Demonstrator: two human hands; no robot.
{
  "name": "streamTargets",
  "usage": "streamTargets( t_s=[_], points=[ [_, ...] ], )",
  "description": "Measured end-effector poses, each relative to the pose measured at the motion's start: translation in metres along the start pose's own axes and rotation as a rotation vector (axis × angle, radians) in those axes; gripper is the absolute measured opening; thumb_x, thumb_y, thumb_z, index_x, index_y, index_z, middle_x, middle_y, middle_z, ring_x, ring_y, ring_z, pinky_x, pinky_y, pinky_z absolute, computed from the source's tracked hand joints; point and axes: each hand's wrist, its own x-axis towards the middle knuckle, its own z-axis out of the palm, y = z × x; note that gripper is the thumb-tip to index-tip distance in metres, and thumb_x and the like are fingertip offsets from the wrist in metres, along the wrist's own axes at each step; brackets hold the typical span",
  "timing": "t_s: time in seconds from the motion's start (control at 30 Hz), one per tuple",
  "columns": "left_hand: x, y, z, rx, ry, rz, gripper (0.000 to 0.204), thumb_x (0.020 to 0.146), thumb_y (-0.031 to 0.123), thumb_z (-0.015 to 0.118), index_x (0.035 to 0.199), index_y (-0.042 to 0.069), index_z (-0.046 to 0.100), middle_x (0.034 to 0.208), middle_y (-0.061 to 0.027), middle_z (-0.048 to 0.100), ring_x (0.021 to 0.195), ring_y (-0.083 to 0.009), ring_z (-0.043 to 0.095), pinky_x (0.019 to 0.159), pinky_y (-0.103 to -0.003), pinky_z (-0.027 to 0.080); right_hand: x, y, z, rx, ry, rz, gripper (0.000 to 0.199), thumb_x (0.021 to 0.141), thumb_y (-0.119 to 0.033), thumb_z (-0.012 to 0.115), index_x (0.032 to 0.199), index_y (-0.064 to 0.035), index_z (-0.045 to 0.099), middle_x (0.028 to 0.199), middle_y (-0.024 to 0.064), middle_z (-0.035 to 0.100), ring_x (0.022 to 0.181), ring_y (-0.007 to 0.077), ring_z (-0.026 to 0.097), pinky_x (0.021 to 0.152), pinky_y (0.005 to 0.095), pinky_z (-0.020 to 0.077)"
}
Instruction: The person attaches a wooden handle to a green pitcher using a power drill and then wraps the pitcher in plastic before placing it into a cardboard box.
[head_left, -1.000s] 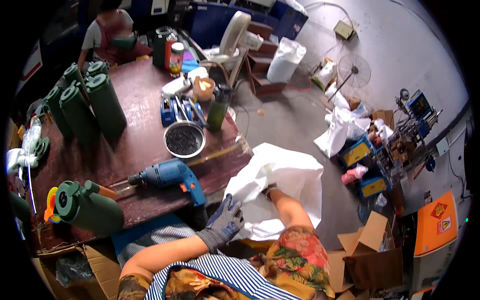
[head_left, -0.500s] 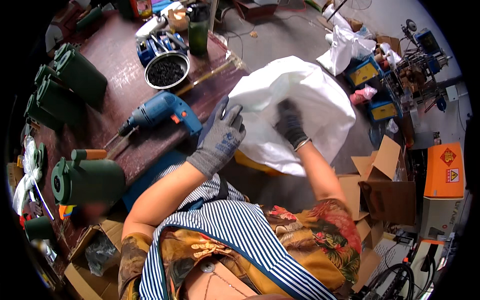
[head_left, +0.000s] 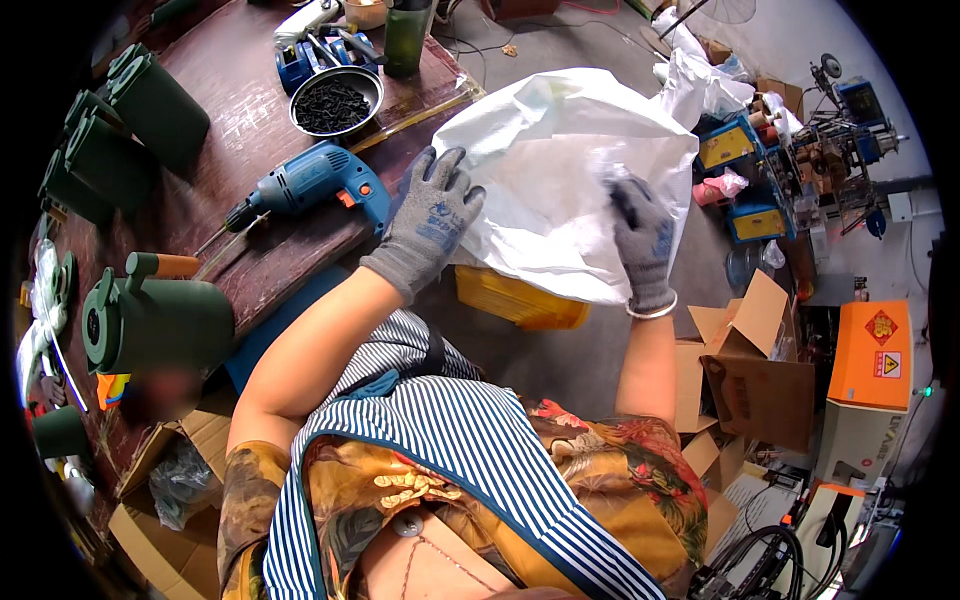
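A large white sack stands with its mouth wide, on the right of the table. My left hand, in a grey glove, rests at the sack's left rim beside the blue power drill; its fingers are apart and I see nothing in them. My right hand, also gloved, is over the sack's right side with its fingers curled. A pale, see-through smear shows at those fingertips, too blurred to name. The drill lies on the table, its bit pointing to the lower left.
On the dark red table are a bowl of small black parts, several green bin-shaped containers and another lying on its side. A yellow crate sits below the sack. Cardboard boxes stand at the right.
My right hand has moved right and up out of the middle of the sack toward its right side. My left hand stays near the rim. The view has shifted slightly, showing more yellow crate.
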Motion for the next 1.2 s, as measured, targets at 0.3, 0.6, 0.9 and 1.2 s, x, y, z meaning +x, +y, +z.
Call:
streamTargets(
  t_s=[0.3, 0.6, 0.9, 1.2],
  points=[
    [-0.002, -0.003, -0.078, -1.032, 0.143, -0.028, 0.058, 0.091, 0.025, 0.071, 0.144, 0.009, 0.051, 0.141, -0.0135, 0.055, 0.130, -0.0309, 0.053, 0.109, -0.040, 0.043, -0.003, -0.036, -0.003, 0.240, 0.306, -0.014, 0.026, 0.084, -0.002, 0.066, 0.108, -0.0089, 0.074, 0.130, 0.0140, 0.064, 0.128, 0.0378, 0.054, 0.100, 0.0429, 0.0478],
    [-0.036, -0.045, -0.026, -1.634, 0.492, -0.778, 0.034, 0.100, 0.027, 0.062, 0.118, -0.001, 0.062, 0.098, -0.0093, 0.069, 0.080, -0.0149, 0.071, 0.069, -0.028, 0.060, -0.013, -0.041, 0.038, -0.228, 0.011, -0.182, 0.069, 0.087, -0.045, 0.070, 0.145, -0.0135, 0.052, 0.139, 0.0087, 0.059, 0.127, 0.0298, 0.054, 0.098, 0.0448, 0.0438],
    [-0.094, -0.039, -0.104, -1.581, 0.549, -0.842, 0.043, 0.102, 0.041, 0.059, 0.106, -0.001, 0.068, 0.091, -0.0006, 0.066, 0.079, -0.0080, 0.060, 0.072, -0.024, 0.051, 0.017, -0.168, -0.008, 0.046, 0.323, -0.682, 0.035, 0.086, -0.017, 0.077, 0.120, -0.0082, 0.071, 0.120, 0.0170, 0.067, 0.115, 0.0311, 0.062, 0.104, 0.0429, 0.0454],
    [-0.201, -0.067, -0.162, -1.795, 0.508, -0.461, 0.044, 0.104, 0.042, 0.051, 0.119, 0.003, 0.060, 0.088, -0.0039, 0.065, 0.077, -0.0104, 0.062, 0.060, -0.020, 0.047, 0.073, -0.187, 0.060, 1.058, -0.004, -0.314, 0.034, 0.071, 0.015, 0.065, 0.103, 0.0045, 0.065, 0.109, 0.0168, 0.071, 0.097, 0.0280, 0.069, 0.088, 0.0337, 0.0533]
  ],
)
